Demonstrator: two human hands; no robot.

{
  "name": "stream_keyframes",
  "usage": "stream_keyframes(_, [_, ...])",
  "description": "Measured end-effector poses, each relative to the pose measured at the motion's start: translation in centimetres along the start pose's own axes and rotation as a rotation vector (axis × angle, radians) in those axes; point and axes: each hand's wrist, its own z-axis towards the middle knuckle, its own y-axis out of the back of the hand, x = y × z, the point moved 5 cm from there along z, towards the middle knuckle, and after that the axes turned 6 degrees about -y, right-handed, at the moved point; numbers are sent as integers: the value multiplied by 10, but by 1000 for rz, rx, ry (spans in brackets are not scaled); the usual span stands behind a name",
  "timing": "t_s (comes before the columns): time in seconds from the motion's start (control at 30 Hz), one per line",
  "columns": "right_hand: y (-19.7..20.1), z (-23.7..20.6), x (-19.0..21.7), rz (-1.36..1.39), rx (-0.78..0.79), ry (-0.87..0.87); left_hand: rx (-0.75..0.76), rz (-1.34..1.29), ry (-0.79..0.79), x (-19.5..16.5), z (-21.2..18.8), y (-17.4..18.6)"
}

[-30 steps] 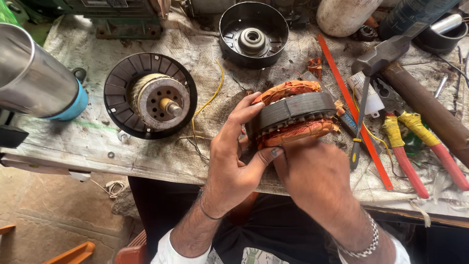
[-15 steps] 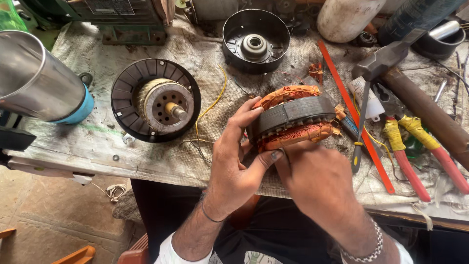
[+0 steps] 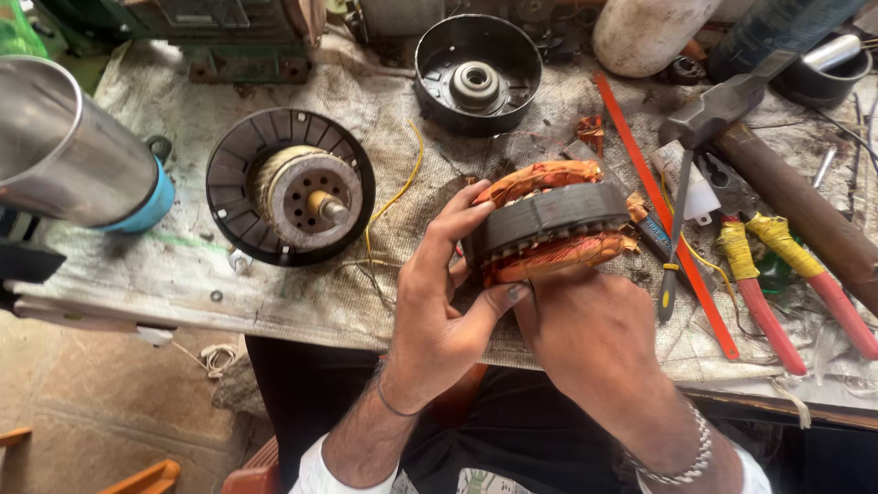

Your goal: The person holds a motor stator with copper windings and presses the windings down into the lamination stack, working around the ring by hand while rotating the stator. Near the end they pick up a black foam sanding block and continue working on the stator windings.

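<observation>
Both my hands hold a motor stator (image 3: 551, 222), a dark laminated ring with orange copper windings bulging above and below. My left hand (image 3: 439, 302) grips its left side, fingers spread along the rim and thumb under it. From below and the right, my right hand (image 3: 594, 334) cups the stator. The stator is tilted on edge just above the cloth-covered workbench (image 3: 302, 302).
A black round housing with a rotor and shaft (image 3: 291, 197) lies at left, an empty black end cover (image 3: 477, 59) at the back. A steel cylinder (image 3: 64, 151) sits far left. A hammer (image 3: 732, 101), red hacksaw blade (image 3: 663, 210), screwdriver (image 3: 675, 238) and red-handled pliers (image 3: 777, 293) lie at right.
The view has shifted slightly, so the bench items sit a little further right. My hands keep the same grip on the stator, which has barely turned.
</observation>
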Motion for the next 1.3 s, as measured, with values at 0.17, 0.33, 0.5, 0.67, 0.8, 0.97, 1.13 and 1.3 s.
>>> stream_keyframes(0.17, [10,-2,3,18,-97,109,-3,-19,12,1,1,-1])
stream_keyframes(0.33, [-9,-8,-8,-30,-67,69,7,-19,-11,-1,1,-1])
stream_keyframes(0.5, [6,-8,3,-31,-204,182,16,72,-1,-1,2,-3])
stream_keyframes(0.67, [5,-7,2,-81,-110,37,15,69,-19,-2,2,-3])
stream_keyframes(0.8, [-7,-11,-3,-73,-145,85,16,-16,-2,1,1,-3])
stream_keyframes(0.97, [-17,-4,-11,7,53,26,4,-34,13,5,-1,-2])
stream_keyframes(1.13, [-1,-2,3,106,8,88,15,-111,29,5,-4,1])
stream_keyframes(1.3, [-3,-3,5,94,-69,88,23,-137,44,5,-4,0])
